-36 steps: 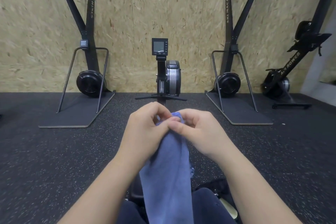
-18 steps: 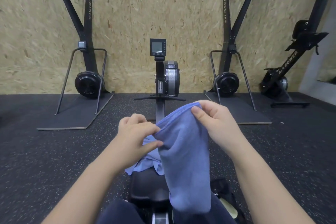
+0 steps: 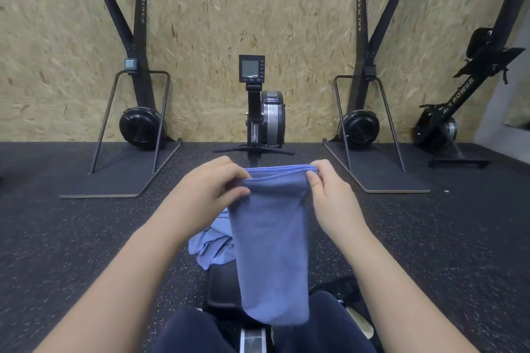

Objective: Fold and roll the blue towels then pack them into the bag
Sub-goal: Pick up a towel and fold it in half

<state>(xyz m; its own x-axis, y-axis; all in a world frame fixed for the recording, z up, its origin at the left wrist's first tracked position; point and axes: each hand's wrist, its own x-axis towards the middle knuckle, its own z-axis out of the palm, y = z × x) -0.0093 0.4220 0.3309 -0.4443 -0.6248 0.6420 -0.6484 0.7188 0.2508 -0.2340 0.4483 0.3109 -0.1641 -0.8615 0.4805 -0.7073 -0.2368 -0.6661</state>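
A folded blue towel [image 3: 271, 243] hangs in front of me, held up by its top edge. My left hand [image 3: 212, 189] pinches the top left corner and my right hand [image 3: 329, 195] pinches the top right corner, so the edge is stretched flat between them. The towel's lower end reaches my knees. A second, crumpled blue towel [image 3: 212, 249] lies on the black rower seat [image 3: 222, 286] behind the hanging one. A dark bag [image 3: 341, 288] shows partly on the floor by my right leg, mostly hidden.
I sit on a rowing machine [image 3: 259, 112] whose monitor and flywheel stand ahead at the wall. Ski machines [image 3: 137, 123] [image 3: 364, 123] on platforms flank it left and right. Another rower [image 3: 447, 120] stands tilted up at the far right. The floor is black speckled rubber.
My hands moved apart from a bunched grip at the centre. The towel's top edge went from gathered to spread flat and level between both hands.
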